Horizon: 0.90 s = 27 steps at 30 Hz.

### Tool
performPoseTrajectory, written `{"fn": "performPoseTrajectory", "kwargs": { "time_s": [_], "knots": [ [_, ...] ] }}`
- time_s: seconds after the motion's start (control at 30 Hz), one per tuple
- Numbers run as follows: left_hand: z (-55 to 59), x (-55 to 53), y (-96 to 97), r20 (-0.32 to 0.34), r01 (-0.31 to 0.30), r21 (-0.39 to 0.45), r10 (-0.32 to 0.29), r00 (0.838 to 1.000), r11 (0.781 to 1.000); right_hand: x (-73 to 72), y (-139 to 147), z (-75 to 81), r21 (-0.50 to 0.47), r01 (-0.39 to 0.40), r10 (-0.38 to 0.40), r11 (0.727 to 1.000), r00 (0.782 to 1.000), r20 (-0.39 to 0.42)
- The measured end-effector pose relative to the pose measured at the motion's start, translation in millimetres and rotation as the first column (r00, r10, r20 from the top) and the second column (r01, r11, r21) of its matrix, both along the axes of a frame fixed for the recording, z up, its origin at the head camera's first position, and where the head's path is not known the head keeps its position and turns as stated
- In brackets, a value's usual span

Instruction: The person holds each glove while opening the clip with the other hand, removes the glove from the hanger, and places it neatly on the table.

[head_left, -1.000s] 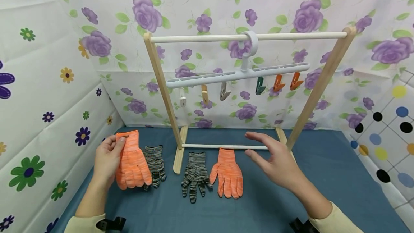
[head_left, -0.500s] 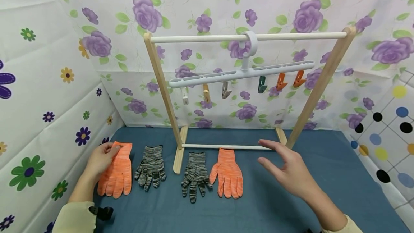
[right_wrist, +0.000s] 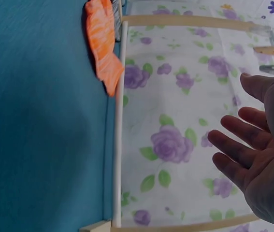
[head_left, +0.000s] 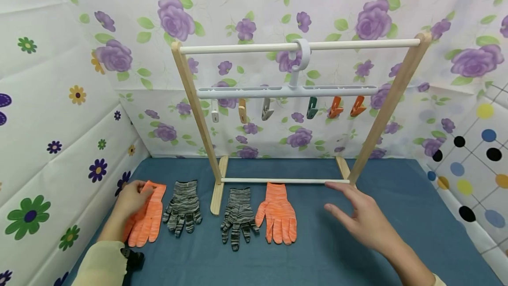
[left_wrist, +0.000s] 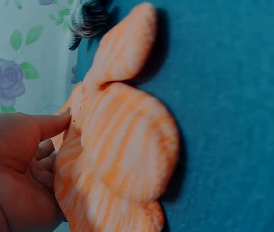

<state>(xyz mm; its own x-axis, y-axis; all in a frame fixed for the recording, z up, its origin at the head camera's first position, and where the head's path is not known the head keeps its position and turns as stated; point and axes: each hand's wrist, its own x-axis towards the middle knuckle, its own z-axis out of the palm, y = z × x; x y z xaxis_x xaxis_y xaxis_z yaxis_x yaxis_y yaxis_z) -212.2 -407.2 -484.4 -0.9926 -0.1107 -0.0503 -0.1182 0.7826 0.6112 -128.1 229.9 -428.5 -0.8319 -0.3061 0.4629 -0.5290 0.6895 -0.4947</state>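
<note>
At the far left of the table, my left hand [head_left: 132,200] pinches an orange knit glove [head_left: 150,223] near its cuff. The left wrist view shows my thumb pressed on the bunched fabric of that glove [left_wrist: 127,140], partly hiding my fingers. Beside it lies a grey-black striped glove [head_left: 183,208]. A second striped glove [head_left: 239,213] and another orange glove [head_left: 276,215] rest side by side before the rack. My right hand [head_left: 363,217], fingers spread and holding nothing, hovers right of these gloves, near the rack's lower bar [head_left: 285,181].
A wooden rack [head_left: 382,114] with white bars stands at the back. From its top bar [head_left: 357,44] hangs a grey-white hanger [head_left: 254,92] carrying several clips, including a green clip [head_left: 312,108] and an orange clip [head_left: 358,106]. Patterned cloth walls [head_left: 79,136] enclose the blue table [head_left: 317,255].
My left hand has carried the orange glove left and down from above the striped glove to the table's left side. My right hand has shifted right. The hanger has swung nearly level.
</note>
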Motion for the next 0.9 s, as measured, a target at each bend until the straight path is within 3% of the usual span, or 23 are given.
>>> {"fn": "performPoseTrajectory", "kwargs": {
  "time_s": [0.27, 0.53, 0.7, 0.9],
  "knots": [
    [-2.5, -0.8, 6.9, 0.014, -0.037, -0.053, 0.038, 0.999, 0.998, 2.2, 11, -8.3, -0.015, 0.019, -0.019, 1.0, 0.999, 0.026],
    [-4.4, 3.3, 11.1, -0.037, -0.048, -0.106, 0.044, 0.998, 0.993, 3.1, 19, -12.3, 0.018, 0.044, -0.045, 0.999, 0.998, 0.048],
    [-3.6, 7.5, 14.7, -0.084, -0.088, -0.173, 0.075, 0.994, 0.981, 2.7, 25, -14.5, 0.029, 0.056, -0.058, 0.998, 0.995, 0.079],
    [9.9, 17.7, 29.7, -0.231, -0.107, -0.243, 0.05, 0.972, 0.964, 2.8, 31, -13.9, 0.043, 0.066, -0.07, 0.997, 0.994, 0.085]
  ]
}}
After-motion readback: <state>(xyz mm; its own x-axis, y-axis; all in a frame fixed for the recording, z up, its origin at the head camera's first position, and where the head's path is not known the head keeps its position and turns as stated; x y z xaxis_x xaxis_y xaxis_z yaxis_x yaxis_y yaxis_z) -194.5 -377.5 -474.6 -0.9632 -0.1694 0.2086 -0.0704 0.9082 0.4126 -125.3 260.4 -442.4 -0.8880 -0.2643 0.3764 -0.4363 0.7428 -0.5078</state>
